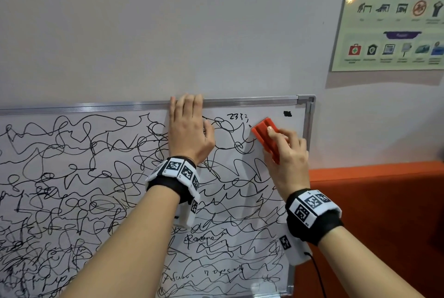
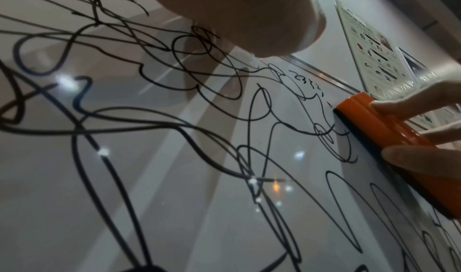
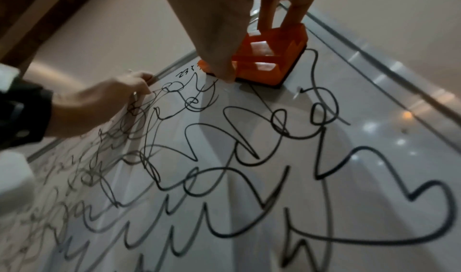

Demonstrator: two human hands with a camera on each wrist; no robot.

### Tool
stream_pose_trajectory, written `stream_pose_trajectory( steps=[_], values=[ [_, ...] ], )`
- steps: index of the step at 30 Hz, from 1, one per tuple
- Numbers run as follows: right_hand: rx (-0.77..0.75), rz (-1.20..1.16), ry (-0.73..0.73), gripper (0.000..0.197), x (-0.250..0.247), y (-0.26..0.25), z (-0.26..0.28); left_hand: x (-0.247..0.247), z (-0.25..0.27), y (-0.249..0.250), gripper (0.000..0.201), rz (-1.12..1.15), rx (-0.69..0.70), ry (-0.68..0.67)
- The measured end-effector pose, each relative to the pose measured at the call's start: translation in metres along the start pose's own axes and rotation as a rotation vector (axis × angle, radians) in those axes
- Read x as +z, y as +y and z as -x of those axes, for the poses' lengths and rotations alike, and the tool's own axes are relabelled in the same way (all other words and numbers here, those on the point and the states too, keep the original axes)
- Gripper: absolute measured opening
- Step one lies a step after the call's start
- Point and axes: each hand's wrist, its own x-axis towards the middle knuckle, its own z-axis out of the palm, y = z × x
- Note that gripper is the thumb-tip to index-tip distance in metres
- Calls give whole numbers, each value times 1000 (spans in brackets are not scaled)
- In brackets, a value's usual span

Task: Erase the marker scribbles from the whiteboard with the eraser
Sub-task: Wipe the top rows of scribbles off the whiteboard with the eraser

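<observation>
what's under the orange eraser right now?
The eraser, held by the right hand, lies flat on the whiteboard near its upper right corner. Scribbles run up to its edge; any beneath are covered.

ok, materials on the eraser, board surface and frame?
Eraser: orange body looks like hard glossy plastic, with sheen and moulded ridges; the dark strip beneath looks like a felt pad, though I can't confirm.
Whiteboard: smooth gloss-coated surface that mirrors ceiling lights; whether it is melamine or painted steel is open.
Frame: silvery ribbed strip, probably brushed aluminium, with a grey corner cap, likely plastic.
</observation>
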Motion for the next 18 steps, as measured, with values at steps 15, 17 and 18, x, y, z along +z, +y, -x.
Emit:
stream_pose_trajectory(
  steps=[15, 17, 18],
  values=[
    [-9, 3, -41, 50, 3, -6, 2, -1, 0, 2, 59, -5, -21, -29],
    [-28, 19, -46, 51, 0, -3, 0, -1, 0, 1, 58, -8, -20, -29],
    [-17, 12, -33, 51, -2, -4, -4, -1, 0, 1, 58, -11, -20, -29]
  ],
)
